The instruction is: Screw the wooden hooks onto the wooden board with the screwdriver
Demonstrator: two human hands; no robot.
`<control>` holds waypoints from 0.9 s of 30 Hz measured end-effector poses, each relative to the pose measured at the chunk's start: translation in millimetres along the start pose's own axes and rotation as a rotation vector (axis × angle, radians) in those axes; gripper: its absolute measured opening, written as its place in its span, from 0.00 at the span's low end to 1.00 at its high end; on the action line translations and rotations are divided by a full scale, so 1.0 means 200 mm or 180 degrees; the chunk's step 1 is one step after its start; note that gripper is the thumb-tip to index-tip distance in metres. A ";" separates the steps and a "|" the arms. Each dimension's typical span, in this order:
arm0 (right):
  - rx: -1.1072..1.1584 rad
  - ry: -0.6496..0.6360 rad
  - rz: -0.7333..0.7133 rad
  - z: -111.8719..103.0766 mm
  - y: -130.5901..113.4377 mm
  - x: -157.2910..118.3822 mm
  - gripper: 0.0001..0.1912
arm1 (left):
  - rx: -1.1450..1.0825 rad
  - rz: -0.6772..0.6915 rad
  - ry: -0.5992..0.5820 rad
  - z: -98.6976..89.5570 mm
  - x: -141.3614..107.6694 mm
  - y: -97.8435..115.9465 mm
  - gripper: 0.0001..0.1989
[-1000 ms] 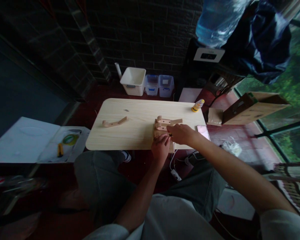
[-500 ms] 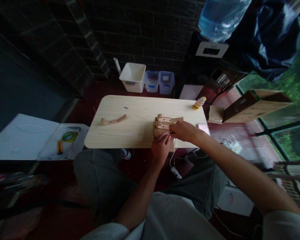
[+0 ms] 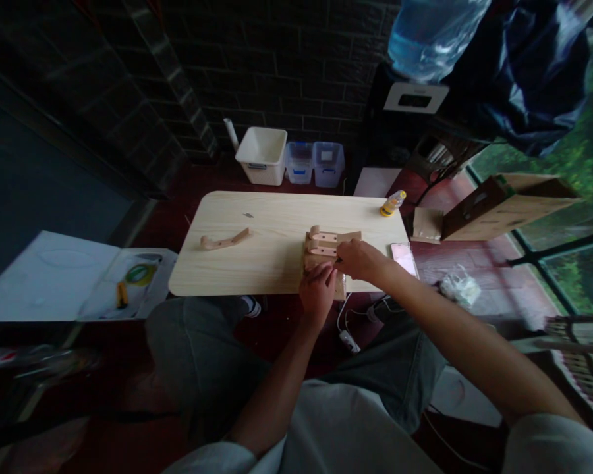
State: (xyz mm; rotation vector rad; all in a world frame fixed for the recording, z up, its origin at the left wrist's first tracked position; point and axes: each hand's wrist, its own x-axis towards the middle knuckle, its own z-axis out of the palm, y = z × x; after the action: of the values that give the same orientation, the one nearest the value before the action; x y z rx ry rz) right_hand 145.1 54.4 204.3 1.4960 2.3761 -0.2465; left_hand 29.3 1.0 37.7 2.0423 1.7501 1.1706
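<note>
Two curved wooden pieces [image 3: 323, 251] with dark holes lie side by side on a brown block [image 3: 340, 287] near the table's front edge. My left hand [image 3: 318, 284] is closed at the block's near side, its fingertips pressed together by the wood. Just right of it, my right hand [image 3: 358, 258] is closed around something small and dark, too hidden to name. The fingertips of both hands nearly meet. Another curved wooden piece [image 3: 225, 242] lies alone on the left half of the table.
On the pale table [image 3: 271, 204] are small metal bits [image 3: 248, 215], a yellow-capped bottle [image 3: 392, 203] and a phone [image 3: 404, 258]. An open white case [image 3: 153, 263] stands left. Bins [image 3: 263, 156] are behind; a cardboard box [image 3: 499, 207] is right.
The view has shifted slightly, showing more of the phone. My right hand has turned a little and sits marginally further right; my left hand stays in place.
</note>
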 end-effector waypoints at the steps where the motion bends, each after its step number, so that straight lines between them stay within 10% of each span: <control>1: 0.0034 0.0013 0.0119 0.00 -0.01 -0.01 0.17 | 0.0008 0.0008 -0.0009 0.00 0.00 0.00 0.09; 13: -0.0220 0.0052 -0.0390 -0.12 -0.07 -0.07 0.15 | -0.0010 0.0036 0.0019 0.00 0.00 0.00 0.09; 27: -0.0272 0.0028 -0.0486 -0.01 0.02 0.00 0.14 | -0.0032 0.0058 0.0010 0.00 0.00 0.00 0.09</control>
State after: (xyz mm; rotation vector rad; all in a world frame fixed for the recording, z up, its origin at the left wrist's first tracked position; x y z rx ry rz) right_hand 149.1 57.4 205.6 1.2826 2.4778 -0.1714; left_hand 29.8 0.9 37.0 2.0561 1.7270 1.1862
